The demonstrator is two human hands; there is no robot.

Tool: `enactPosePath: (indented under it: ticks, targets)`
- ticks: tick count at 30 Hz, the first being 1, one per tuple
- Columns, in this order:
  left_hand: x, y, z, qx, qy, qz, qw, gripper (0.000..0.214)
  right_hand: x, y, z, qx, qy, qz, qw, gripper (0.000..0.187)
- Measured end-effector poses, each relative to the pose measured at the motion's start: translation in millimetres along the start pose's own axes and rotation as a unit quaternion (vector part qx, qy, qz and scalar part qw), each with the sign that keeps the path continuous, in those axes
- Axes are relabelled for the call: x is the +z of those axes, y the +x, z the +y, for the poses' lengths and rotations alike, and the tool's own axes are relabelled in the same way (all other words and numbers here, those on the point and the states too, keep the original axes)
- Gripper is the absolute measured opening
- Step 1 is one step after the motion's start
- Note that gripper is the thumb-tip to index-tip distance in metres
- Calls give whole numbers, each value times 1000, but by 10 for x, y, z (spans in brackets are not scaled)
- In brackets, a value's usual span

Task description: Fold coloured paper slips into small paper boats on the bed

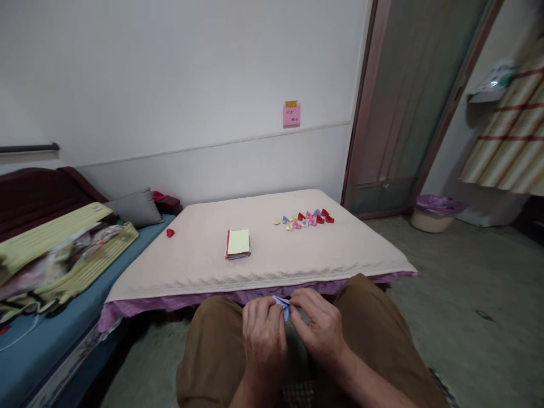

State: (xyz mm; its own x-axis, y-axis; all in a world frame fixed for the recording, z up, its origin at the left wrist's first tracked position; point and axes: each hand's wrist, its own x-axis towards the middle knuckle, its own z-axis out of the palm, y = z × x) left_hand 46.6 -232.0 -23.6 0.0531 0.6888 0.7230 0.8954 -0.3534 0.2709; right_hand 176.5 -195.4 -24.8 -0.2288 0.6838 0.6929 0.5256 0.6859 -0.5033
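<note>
My left hand [264,334] and my right hand [317,326] are close together over my lap, between my knees in brown trousers. Both pinch a small piece of light blue paper [282,303], partly folded and mostly hidden by the fingers. Ahead, on the low table with a cream cloth [204,272], lies a stack of coloured paper squares [238,244] with a yellow sheet on top. Farther right sits a cluster of several small folded paper pieces [306,219] in red, pink, purple and yellow. A single red folded piece [170,232] lies near the table's left edge.
A blue mattress [42,340] with a yellow-green blanket [63,249] and a grey pillow [136,208] lies to the left. A pink note [291,114] sticks on the white wall. A door [408,102] and a basin with a purple liner [434,211] are at right.
</note>
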Motion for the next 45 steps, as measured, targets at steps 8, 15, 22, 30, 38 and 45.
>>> enactPosePath:
  ticks: [8, 15, 22, 30, 38, 45]
  targets:
    - [44, -5, -8, 9, -13, 12, 1000, 22, 10, 20, -40, -56, -7, 21, 998, 23]
    - [70, -29, -42, 12, -11, 2, 1000, 19, 12, 30, -42, -73, -100, 6, 992, 15]
    - [82, -18, -45, 31, -10, 10, 999, 20, 78, 29, -27, -84, -114, -3, 990, 17]
    - [99, -27, -78, 36, -2, -8, 999, 17, 142, 97, -76, -62, -180, -80, 978, 13]
    - [115, -63, -99, -11, -54, -44, 998, 22, 67, 183, -93, -81, -211, -145, 963, 15]
    - [125, -91, -66, -118, -113, -16, 986, 37, -2, 186, -122, -63, -206, -155, 964, 13]
